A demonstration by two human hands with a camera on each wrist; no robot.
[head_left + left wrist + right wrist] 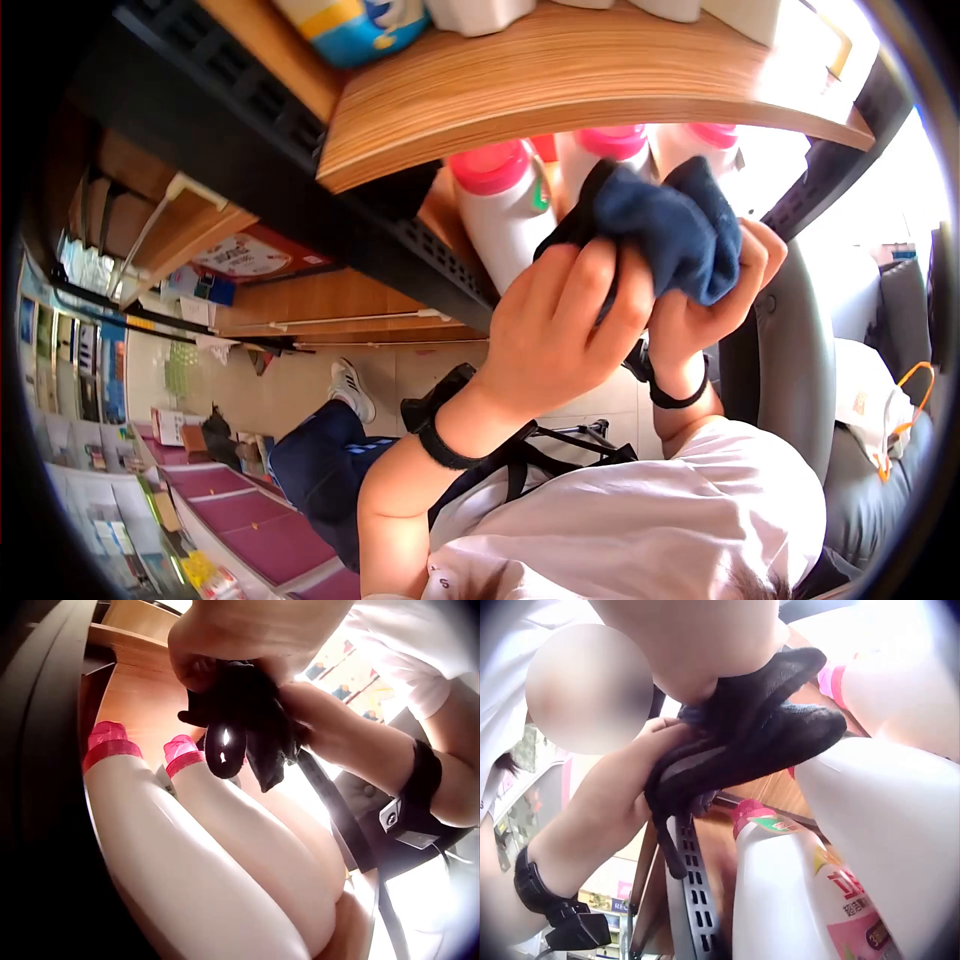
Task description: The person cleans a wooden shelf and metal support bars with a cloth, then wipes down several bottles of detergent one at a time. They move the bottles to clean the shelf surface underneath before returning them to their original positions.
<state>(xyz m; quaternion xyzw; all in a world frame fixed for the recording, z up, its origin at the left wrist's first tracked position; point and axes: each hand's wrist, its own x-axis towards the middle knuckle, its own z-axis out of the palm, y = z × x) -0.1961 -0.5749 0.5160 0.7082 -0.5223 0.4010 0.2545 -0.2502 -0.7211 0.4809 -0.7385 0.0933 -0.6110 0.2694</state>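
Observation:
Both hands hold a bunched dark blue cloth item [665, 225] in front of the shelf. Its rounded, lobed ends stick out above the fingers in the head view. My left hand [570, 315] grips its near left side with curled fingers. On the other side, my right hand [725, 295] pinches it between thumb and fingers. The right wrist view shows two long lobes of the cloth [772, 742] and a thin strip hanging down. In the left wrist view the cloth [251, 712] looks black, overlapping the bottles behind it. Its exact kind I cannot tell.
White bottles with pink caps [490, 170] stand on a shelf just beyond the hands. Above them runs a wooden shelf board [560, 85] bearing more containers. A black perforated post [290, 130] rises at the left. A dark padded chair [795, 350] is at the right.

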